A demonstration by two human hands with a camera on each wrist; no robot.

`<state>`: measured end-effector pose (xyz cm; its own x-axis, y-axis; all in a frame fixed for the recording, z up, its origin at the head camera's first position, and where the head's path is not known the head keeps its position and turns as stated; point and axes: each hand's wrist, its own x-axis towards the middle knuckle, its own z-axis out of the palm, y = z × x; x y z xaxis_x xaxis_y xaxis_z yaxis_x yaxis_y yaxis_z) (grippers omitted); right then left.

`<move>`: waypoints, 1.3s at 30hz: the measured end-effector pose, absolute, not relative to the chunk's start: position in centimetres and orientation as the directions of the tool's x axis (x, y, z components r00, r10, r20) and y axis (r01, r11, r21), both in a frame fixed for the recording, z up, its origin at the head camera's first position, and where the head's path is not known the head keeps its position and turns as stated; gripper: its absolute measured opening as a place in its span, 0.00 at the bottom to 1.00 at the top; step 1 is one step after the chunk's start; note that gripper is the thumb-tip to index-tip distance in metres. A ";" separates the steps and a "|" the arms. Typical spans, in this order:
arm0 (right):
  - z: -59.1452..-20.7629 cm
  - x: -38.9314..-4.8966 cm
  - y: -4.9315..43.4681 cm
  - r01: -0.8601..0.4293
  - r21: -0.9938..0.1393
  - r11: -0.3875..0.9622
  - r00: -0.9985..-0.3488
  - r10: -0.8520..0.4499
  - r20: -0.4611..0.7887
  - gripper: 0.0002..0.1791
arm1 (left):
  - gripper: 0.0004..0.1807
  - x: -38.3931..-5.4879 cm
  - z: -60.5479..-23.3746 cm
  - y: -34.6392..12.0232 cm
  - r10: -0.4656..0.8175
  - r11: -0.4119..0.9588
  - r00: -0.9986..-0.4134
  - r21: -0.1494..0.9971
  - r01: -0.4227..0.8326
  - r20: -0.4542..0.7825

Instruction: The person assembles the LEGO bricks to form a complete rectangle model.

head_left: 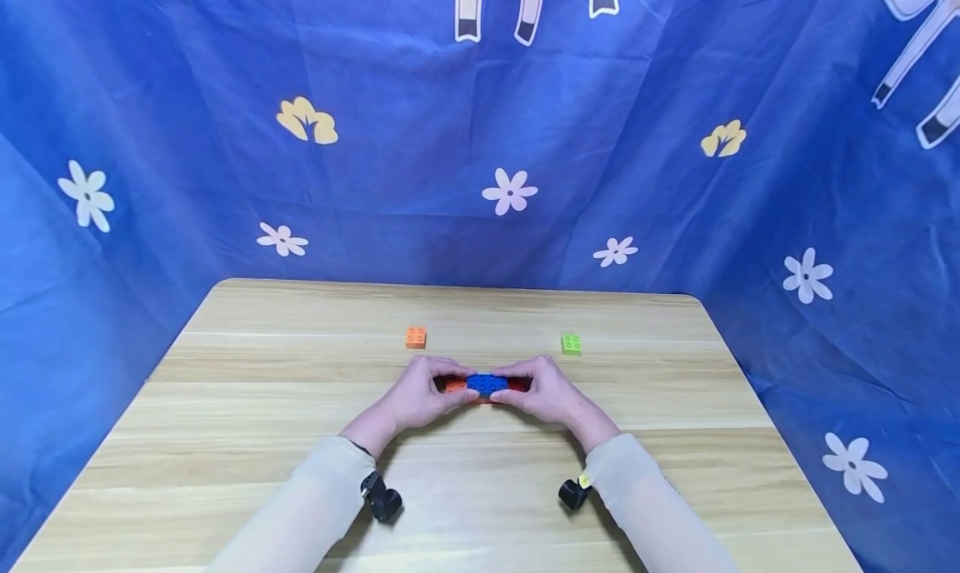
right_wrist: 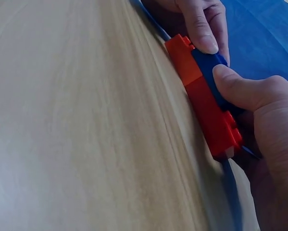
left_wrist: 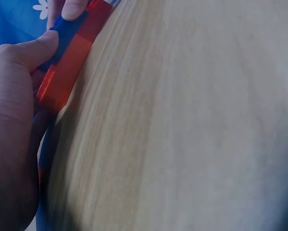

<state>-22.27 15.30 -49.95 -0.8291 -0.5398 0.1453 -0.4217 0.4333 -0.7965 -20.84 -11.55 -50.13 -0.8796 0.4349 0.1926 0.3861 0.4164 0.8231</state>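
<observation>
Near the table's middle, a blue building brick [head_left: 487, 383] sits on top of an orange brick [right_wrist: 184, 62] and a red brick [right_wrist: 211, 115] that lie end to end, bridging their joint. My left hand [head_left: 417, 392] pinches the blue brick's left part between thumb and fingers. From the other side, my right hand [head_left: 543, 391] pinches its right part the same way. The two thumbs press along the near side, close together. Studs of the orange and red bricks show past the blue brick's ends. The fingers behind the blue brick are partly hidden.
On the wooden table [head_left: 300, 373], a small orange brick [head_left: 416, 337] lies beyond my left hand. A small lime green brick [head_left: 571, 345] lies beyond my right hand. A blue patterned curtain [head_left: 390, 181] hangs behind the table and along its sides.
</observation>
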 end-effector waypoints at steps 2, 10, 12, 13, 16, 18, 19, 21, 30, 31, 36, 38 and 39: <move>-49.9 -22.3 15.4 -0.430 -0.785 0.446 -0.826 -0.545 0.143 0.22 | 0.19 -20.8 -50.1 -11.5 0.435 0.418 -0.878 0.819 0.393 0.200; -49.1 -22.2 15.5 -0.479 -0.721 0.500 -0.792 -0.601 0.110 0.23 | 0.19 -20.8 -50.4 -11.5 0.438 0.441 -0.873 0.795 0.417 0.215; -49.0 -22.2 15.6 -0.486 -0.715 0.502 -0.785 -0.611 0.105 0.23 | 0.19 -20.8 -50.5 -11.5 0.438 0.442 -0.873 0.794 0.418 0.216; -48.9 -22.2 15.6 -0.489 -0.712 0.503 -0.783 -0.613 0.105 0.23 | 0.19 -20.8 -50.5 -11.5 0.436 0.442 -0.874 0.795 0.416 0.215; -48.8 -22.2 15.6 -0.497 -0.709 0.501 -0.777 -0.621 0.105 0.24 | 0.19 -20.8 -50.6 -11.5 0.435 0.442 -0.872 0.791 0.423 0.223; -48.7 -22.2 15.7 -0.499 -0.710 0.497 -0.773 -0.625 0.106 0.24 | 0.19 -20.8 -50.6 -11.5 0.432 0.444 -0.874 0.792 0.420 0.221; -48.7 -22.2 15.7 -0.497 -0.712 0.496 -0.773 -0.625 0.104 0.25 | 0.19 -20.7 -50.6 -11.5 0.430 0.445 -0.876 0.793 0.416 0.218; -48.6 -22.2 16.0 -0.486 -0.717 0.499 -0.781 -0.617 0.099 0.26 | 0.19 -20.6 -50.5 -11.5 0.428 0.447 -0.878 0.794 0.413 0.215; -47.6 -22.8 18.0 -0.448 -0.763 0.465 -0.810 -0.573 0.127 0.26 | 0.19 -20.6 -50.5 -11.3 0.409 0.447 -0.889 0.803 0.394 0.208; -47.4 -22.9 18.3 -0.445 -0.763 0.469 -0.816 -0.563 0.131 0.26 | 0.19 -20.5 -50.5 -11.3 0.408 0.443 -0.888 0.805 0.394 0.210; -46.7 -23.8 19.6 -0.453 -0.743 0.492 -0.838 -0.520 0.166 0.27 | 0.19 -20.5 -50.4 -11.2 0.404 0.438 -0.890 0.809 0.392 0.212; -46.5 -24.2 20.0 -0.457 -0.738 0.496 -0.843 -0.506 0.182 0.27 | 0.19 -20.4 -50.4 -11.2 0.403 0.437 -0.889 0.809 0.394 0.215; -46.3 -24.4 20.2 -0.457 -0.736 0.499 -0.847 -0.498 0.187 0.27 | 0.19 -20.4 -50.5 -11.2 0.403 0.436 -0.888 0.807 0.397 0.219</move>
